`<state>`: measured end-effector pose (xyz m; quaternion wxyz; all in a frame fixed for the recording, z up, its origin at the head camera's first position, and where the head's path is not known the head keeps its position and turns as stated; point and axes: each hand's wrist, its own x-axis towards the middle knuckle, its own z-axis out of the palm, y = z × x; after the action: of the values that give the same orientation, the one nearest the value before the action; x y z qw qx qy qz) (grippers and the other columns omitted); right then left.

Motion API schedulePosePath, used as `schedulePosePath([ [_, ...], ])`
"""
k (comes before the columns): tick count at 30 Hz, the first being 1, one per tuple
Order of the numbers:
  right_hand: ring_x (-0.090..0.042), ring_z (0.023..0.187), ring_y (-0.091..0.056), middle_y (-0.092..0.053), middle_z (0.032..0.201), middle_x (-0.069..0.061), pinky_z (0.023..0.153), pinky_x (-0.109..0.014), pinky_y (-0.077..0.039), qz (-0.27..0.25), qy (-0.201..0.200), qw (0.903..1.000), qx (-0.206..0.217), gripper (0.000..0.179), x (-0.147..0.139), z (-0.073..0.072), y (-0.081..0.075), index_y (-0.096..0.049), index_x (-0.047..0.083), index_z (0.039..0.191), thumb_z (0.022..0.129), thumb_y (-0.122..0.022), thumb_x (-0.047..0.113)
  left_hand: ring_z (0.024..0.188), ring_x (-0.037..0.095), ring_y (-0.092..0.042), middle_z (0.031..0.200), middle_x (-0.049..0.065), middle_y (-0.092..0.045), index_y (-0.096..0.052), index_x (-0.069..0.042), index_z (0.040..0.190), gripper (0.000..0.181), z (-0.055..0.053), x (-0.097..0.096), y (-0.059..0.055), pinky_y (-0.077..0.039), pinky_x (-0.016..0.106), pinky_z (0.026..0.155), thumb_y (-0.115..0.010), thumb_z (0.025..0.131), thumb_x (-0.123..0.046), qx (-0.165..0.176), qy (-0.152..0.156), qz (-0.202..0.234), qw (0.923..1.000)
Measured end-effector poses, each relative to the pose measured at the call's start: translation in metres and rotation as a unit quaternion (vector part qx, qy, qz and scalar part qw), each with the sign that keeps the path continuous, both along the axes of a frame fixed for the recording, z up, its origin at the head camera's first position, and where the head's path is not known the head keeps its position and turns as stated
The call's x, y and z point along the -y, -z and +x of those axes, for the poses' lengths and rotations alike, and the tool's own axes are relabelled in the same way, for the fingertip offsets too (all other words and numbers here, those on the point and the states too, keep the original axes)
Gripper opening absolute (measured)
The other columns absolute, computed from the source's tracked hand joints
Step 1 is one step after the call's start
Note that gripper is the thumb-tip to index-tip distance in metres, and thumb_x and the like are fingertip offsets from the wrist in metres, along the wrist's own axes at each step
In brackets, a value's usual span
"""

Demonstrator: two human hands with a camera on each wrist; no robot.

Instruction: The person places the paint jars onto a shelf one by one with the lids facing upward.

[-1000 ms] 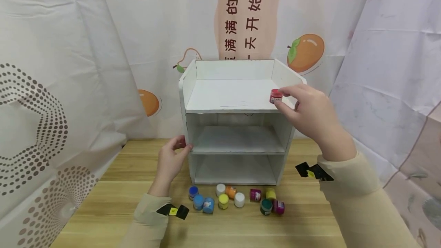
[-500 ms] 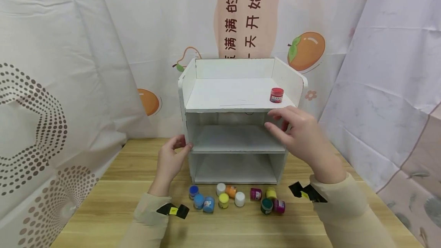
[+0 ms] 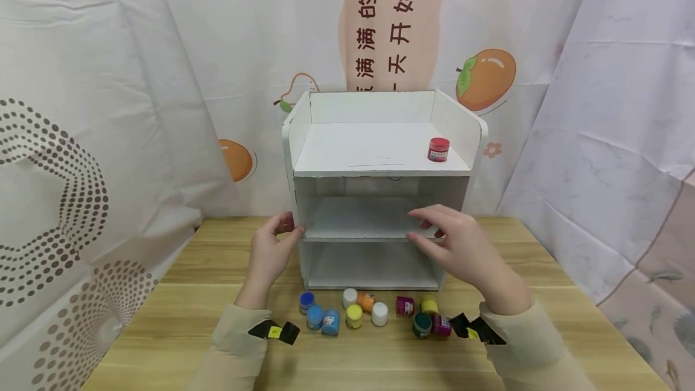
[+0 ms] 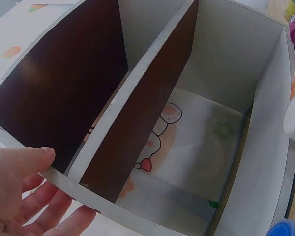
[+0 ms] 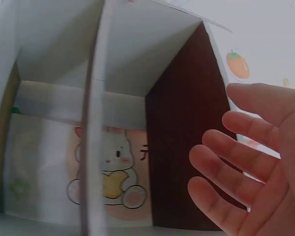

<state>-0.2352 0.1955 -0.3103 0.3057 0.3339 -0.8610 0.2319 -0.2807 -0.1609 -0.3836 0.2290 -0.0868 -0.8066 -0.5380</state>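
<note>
Shelf unit [image 3: 380, 155]: white, three tiers, low walls round the top tier, stands on wooden counter [image 3: 163, 330] against the backdrop; mid and bottom tiers hold nothing visible.
Red jar [image 3: 438, 149]: small paint jar, red lid, label unreadable; upright on top tier, right side, near the side wall, apart from both hands.
Left hand [image 3: 269, 255]: grip curled round the unit's left front edge at mid-shelf height; in left wrist view fingers [image 4: 39, 162] wrap the panel edge.
Right hand [image 3: 461, 249]: grip spread, fingers relaxed, holds nothing; in front of mid shelf, right part. Touching the shelf edge or not: cannot tell.
Jars on counter [image 3: 374, 314]: loose cluster just in front of the unit; blue, light blue, white, yellow, orange, magenta, green lids; labels too small to read.
Backdrop writing [image 3: 399, 17]: Chinese chars, incl. 满, 的, 天, 开, 始; persimmon prints beside.
</note>
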Motion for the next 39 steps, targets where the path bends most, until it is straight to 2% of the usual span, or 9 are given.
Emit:
schedulePosePath([
  [7, -0.019, 0.097, -0.069, -0.071, 0.115, -0.001, 0.074, -0.04, -0.06, 0.016, -0.022, 0.9992, 0.029, 0.034, 0.002, 0.0, 0.021, -0.072, 0.01, 0.12, 0.09, -0.08, 0.023, 0.11, 0.024, -0.064, 0.116, 0.006, -0.07, -0.068, -0.009, 0.124, 0.034, 0.0, 0.0, 0.0, -0.053, 0.045, 0.087, -0.076, 0.095, -0.026, -0.005, -0.002, -0.003, 1.0],
  [13, -0.021, 0.111, -0.067, -0.07, 0.122, -0.002, 0.09, -0.044, -0.056, 0.039, -0.041, 0.9977, 0.037, 0.038, 0.003, -0.001, 0.038, -0.071, 0.01, 0.124, 0.09, -0.08, 0.023, 0.109, 0.024, -0.065, 0.115, 0.006, -0.07, -0.069, -0.009, 0.123, 0.034, -0.001, 0.0, 0.0, -0.055, 0.045, 0.086, -0.076, 0.094, -0.026, -0.006, -0.003, -0.005, 1.0],
  [14, -0.021, 0.111, -0.067, -0.069, 0.124, -0.003, 0.091, -0.044, -0.055, 0.043, -0.041, 0.9975, 0.038, 0.039, 0.003, -0.001, 0.04, -0.07, 0.011, 0.126, 0.09, -0.08, 0.023, 0.109, 0.024, -0.065, 0.116, 0.006, -0.07, -0.069, -0.01, 0.123, 0.034, -0.001, 0.0, 0.0, -0.055, 0.045, 0.086, -0.076, 0.094, -0.026, -0.006, -0.003, -0.005, 1.0],
  [16, -0.017, 0.095, -0.069, -0.068, 0.126, -0.004, 0.085, -0.04, -0.058, 0.049, -0.038, 0.9968, 0.05, 0.041, 0.002, 0.0, 0.044, -0.069, 0.011, 0.128, 0.091, -0.079, 0.024, 0.109, 0.024, -0.065, 0.116, 0.006, -0.069, -0.068, -0.009, 0.123, 0.034, 0.0, -0.001, 0.0, -0.055, 0.046, 0.086, -0.076, 0.094, -0.026, -0.006, -0.003, -0.004, 1.0],
  [20, -0.01, 0.085, -0.067, -0.067, 0.129, -0.005, 0.083, -0.04, -0.058, 0.063, -0.025, 0.9953, 0.07, 0.042, 0.003, 0.003, 0.051, -0.068, 0.013, 0.13, 0.091, -0.079, 0.026, 0.11, 0.024, -0.065, 0.116, 0.006, -0.069, -0.068, -0.009, 0.124, 0.035, 0.0, -0.001, 0.0, -0.056, 0.045, 0.086, -0.075, 0.095, -0.026, -0.006, -0.005, -0.006, 1.0],
  [23, -0.015, 0.103, -0.067, -0.067, 0.129, -0.004, 0.091, -0.043, -0.056, 0.074, -0.023, 0.9933, 0.087, 0.042, 0.003, 0.004, 0.056, -0.068, 0.014, 0.13, 0.091, -0.078, 0.026, 0.11, 0.024, -0.064, 0.116, 0.006, -0.069, -0.068, -0.009, 0.124, 0.035, 0.0, -0.001, 0.001, -0.056, 0.045, 0.086, -0.075, 0.095, -0.026, -0.006, -0.005, -0.007, 0.9999],
  [28, -0.02, 0.116, -0.065, -0.065, 0.131, -0.002, 0.094, -0.044, -0.054, 0.096, -0.019, 0.9867, 0.13, 0.043, 0.006, 0.004, 0.062, -0.067, 0.015, 0.131, 0.093, -0.077, 0.029, 0.109, 0.024, -0.064, 0.116, 0.005, -0.069, -0.068, -0.01, 0.124, 0.035, 0.0, -0.002, 0.001, -0.056, 0.045, 0.086, -0.075, 0.095, -0.027, -0.005, -0.006, -0.008, 0.9999],
  [33, -0.022, 0.118, -0.064, -0.062, 0.135, -0.005, 0.095, -0.045, -0.054, 0.13, -0.028, 0.9759, 0.173, 0.043, 0.011, 0.004, 0.066, -0.065, 0.015, 0.134, 0.094, -0.076, 0.026, 0.109, 0.024, -0.065, 0.117, 0.006, -0.069, -0.068, -0.009, 0.125, 0.035, -0.001, -0.003, 0.001, -0.057, 0.044, 0.086, -0.075, 0.095, -0.026, -0.006, -0.003, -0.006, 1.0],
  [39, -0.022, 0.118, -0.063, -0.062, 0.135, -0.005, 0.094, -0.044, -0.054, 0.175, -0.044, 0.9637, 0.197, 0.045, 0.019, 0.003, 0.073, -0.064, 0.014, 0.136, 0.094, -0.076, 0.025, 0.109, 0.025, -0.065, 0.117, 0.007, -0.069, -0.068, -0.008, 0.125, 0.035, 0.0, -0.003, 0.0, -0.057, 0.043, 0.085, -0.075, 0.095, -0.026, -0.01, -0.008, -0.007, 0.9999],
])
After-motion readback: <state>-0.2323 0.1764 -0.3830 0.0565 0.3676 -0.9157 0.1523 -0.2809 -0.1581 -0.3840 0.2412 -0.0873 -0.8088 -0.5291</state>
